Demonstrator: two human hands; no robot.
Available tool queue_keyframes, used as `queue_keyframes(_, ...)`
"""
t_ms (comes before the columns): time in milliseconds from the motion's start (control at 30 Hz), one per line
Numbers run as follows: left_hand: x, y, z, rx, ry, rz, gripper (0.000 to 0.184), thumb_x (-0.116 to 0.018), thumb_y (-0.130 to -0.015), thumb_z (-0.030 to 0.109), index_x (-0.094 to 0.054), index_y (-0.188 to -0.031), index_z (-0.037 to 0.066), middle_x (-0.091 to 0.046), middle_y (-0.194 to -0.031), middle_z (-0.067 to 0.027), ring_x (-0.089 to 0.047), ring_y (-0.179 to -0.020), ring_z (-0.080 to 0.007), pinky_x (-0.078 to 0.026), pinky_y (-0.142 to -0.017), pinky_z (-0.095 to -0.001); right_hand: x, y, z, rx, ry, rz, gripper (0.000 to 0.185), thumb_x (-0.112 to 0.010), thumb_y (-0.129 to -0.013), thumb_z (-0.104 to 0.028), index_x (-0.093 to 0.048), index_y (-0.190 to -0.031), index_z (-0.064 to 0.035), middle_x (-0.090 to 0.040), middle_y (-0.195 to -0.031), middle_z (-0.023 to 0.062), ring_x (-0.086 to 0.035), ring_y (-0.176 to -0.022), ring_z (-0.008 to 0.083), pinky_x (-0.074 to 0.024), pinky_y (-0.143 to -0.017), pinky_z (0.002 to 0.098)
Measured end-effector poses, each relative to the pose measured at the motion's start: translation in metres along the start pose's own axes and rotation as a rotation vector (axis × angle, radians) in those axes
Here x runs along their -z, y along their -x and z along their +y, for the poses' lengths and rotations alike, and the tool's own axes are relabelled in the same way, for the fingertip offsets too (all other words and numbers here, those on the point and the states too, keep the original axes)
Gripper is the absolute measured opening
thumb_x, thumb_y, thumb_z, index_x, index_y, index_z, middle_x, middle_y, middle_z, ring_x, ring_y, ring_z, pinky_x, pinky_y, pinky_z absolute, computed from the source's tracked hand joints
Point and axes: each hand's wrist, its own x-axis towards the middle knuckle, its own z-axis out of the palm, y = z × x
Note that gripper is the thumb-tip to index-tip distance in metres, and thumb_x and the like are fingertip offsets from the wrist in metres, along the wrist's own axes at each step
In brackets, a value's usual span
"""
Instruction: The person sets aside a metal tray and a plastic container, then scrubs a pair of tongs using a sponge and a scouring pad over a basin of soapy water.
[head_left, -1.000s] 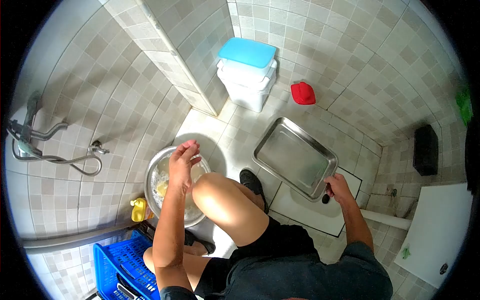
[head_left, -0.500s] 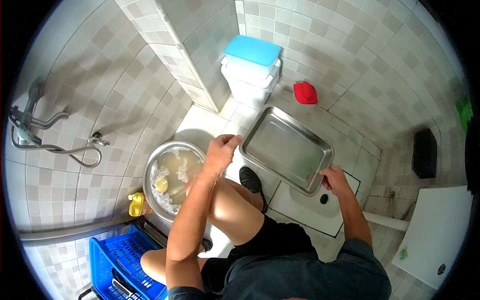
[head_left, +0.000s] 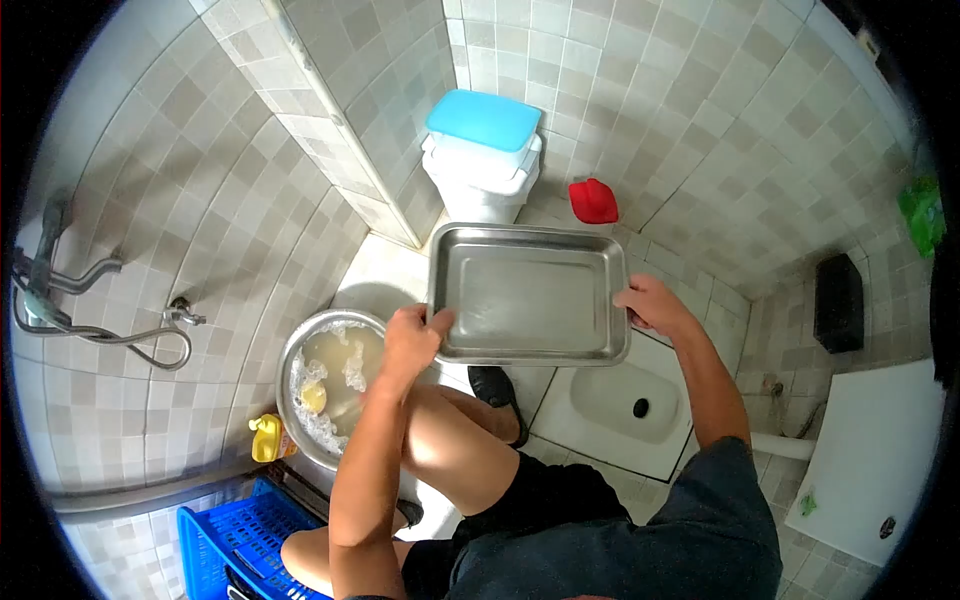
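While hands point(head_left: 410, 342) point(head_left: 654, 304) grip ends, tray point(head_left: 530, 298) hangs between.

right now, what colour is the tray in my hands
The tray is silver-grey, seen best in the head view.

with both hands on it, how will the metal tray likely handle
The metal tray should be stiff, given its raised walls. Its shiny surface could be slippery. Held at opposite ends, it may tip if the left hand lets go.

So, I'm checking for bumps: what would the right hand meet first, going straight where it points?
The metal tray: the right hand grips its end, so there seems no gap between.
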Motion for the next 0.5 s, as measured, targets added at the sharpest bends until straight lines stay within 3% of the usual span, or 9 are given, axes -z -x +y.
queue_keyframes(100,0.009,-0.006,-0.019,-0.079,-0.082,0.137,0.039,-0.067,-0.086,0.029,-0.062,-0.074,-0.007,-0.058,-0.065,-0.0274,-0.061,-0.063,-0.0405,-0.048,-0.064,-0.0472,-0.007,-0.033,-0.029,0.068,0.098,-0.074,0.018,-0.063,-0.085,-0.020,-0.060,-0.087,-0.0027,-0.051,-0.065,0.0005,-0.043,-0.048,0.0098,-0.0298,-0.042,0.0273)
queue_keyframes(167,0.023,-0.014,-0.040,-0.062,-0.097,0.262,0.038,-0.066,-0.086,0.028,-0.060,-0.071,-0.007,-0.055,-0.060,-0.0261,-0.058,-0.057,-0.0367,-0.046,-0.059,-0.0463,-0.016,-0.057,-0.050,0.094,0.143,-0.121,0.022,-0.065,-0.087,-0.025,-0.061,-0.088,-0.0027,-0.053,-0.065,0.0016,-0.045,-0.048,0.0105,-0.0303,-0.042,0.0268)
queue_keyframes(233,0.043,-0.012,-0.042,-0.038,-0.041,0.303,0.038,-0.066,-0.086,0.027,-0.059,-0.070,-0.008,-0.053,-0.058,-0.0253,-0.055,-0.053,-0.0336,-0.045,-0.056,-0.0451,-0.025,-0.080,-0.071,0.051,0.025,-0.171,0.038,-0.065,-0.092,-0.041,-0.062,-0.090,-0.0033,-0.062,-0.073,0.0054,-0.053,-0.055,0.0124,-0.0381,-0.047,0.0291)
queue_keyframes(267,0.055,-0.011,-0.048,-0.009,0.013,0.342,0.038,-0.065,-0.085,0.026,-0.058,-0.069,-0.008,-0.051,-0.056,-0.0246,-0.051,-0.050,-0.0306,-0.044,-0.054,-0.0439,-0.026,-0.096,-0.077,0.053,0.028,-0.170,0.038,-0.065,-0.092,-0.041,-0.062,-0.090,-0.0033,-0.062,-0.073,0.0054,-0.053,-0.055,0.0124,-0.0381,-0.047,0.0291)
queue_keyframes(300,0.061,-0.021,-0.083,-0.014,-0.027,0.397,0.038,-0.064,-0.084,0.025,-0.056,-0.068,-0.009,-0.047,-0.053,-0.0217,-0.045,-0.048,-0.0242,-0.041,-0.051,-0.0418,-0.027,-0.117,-0.081,0.064,-0.140,-0.119,0.046,-0.066,-0.090,-0.049,-0.063,-0.095,-0.0031,-0.064,-0.079,0.0081,-0.058,-0.063,0.0151,-0.0440,-0.053,0.0321)
queue_keyframes(333,0.070,-0.017,-0.086,-0.006,-0.008,0.430,0.039,-0.064,-0.084,0.025,-0.055,-0.067,-0.009,-0.047,-0.052,-0.0207,-0.044,-0.048,-0.0236,-0.040,-0.050,-0.0419,-0.028,-0.140,-0.083,0.075,-0.307,-0.070,0.054,-0.066,-0.089,-0.056,-0.063,-0.100,-0.0030,-0.067,-0.086,0.0109,-0.062,-0.071,0.0177,-0.0498,-0.059,0.0350)
queue_keyframes(367,0.078,-0.011,-0.086,0.003,0.011,0.463,0.039,-0.064,-0.083,0.025,-0.054,-0.066,-0.009,-0.047,-0.052,-0.0197,-0.043,-0.048,-0.0231,-0.040,-0.050,-0.0419,-0.028,-0.165,-0.083,0.074,-0.302,-0.074,0.054,-0.066,-0.089,-0.056,-0.063,-0.100,-0.0030,-0.067,-0.086,0.0109,-0.062,-0.071,0.0177,-0.0498,-0.059,0.0350)
queue_keyframes(433,0.093,0.002,-0.094,0.049,-0.008,0.508,0.039,-0.064,-0.083,0.025,-0.053,-0.066,-0.009,-0.045,-0.052,-0.0186,-0.043,-0.049,-0.0211,-0.040,-0.050,-0.0416,-0.031,-0.209,-0.085,0.059,-0.524,0.042,0.070,-0.070,-0.085,-0.057,-0.056,-0.123,-0.0007,-0.064,-0.108,0.0184,-0.065,-0.091,0.0263,-0.0559,-0.075,0.0422)
queue_keyframes(500,0.106,0.014,-0.118,0.093,-0.027,0.554,0.039,-0.064,-0.084,0.024,-0.053,-0.065,-0.008,-0.043,-0.052,-0.0176,-0.042,-0.050,-0.0191,-0.039,-0.050,-0.0413,-0.041,-0.240,-0.100,0.004,-0.584,0.081,0.079,-0.071,-0.083,-0.057,-0.048,-0.131,-0.0002,-0.059,-0.117,0.0216,-0.063,-0.097,0.0309,-0.0562,-0.079,0.0446)
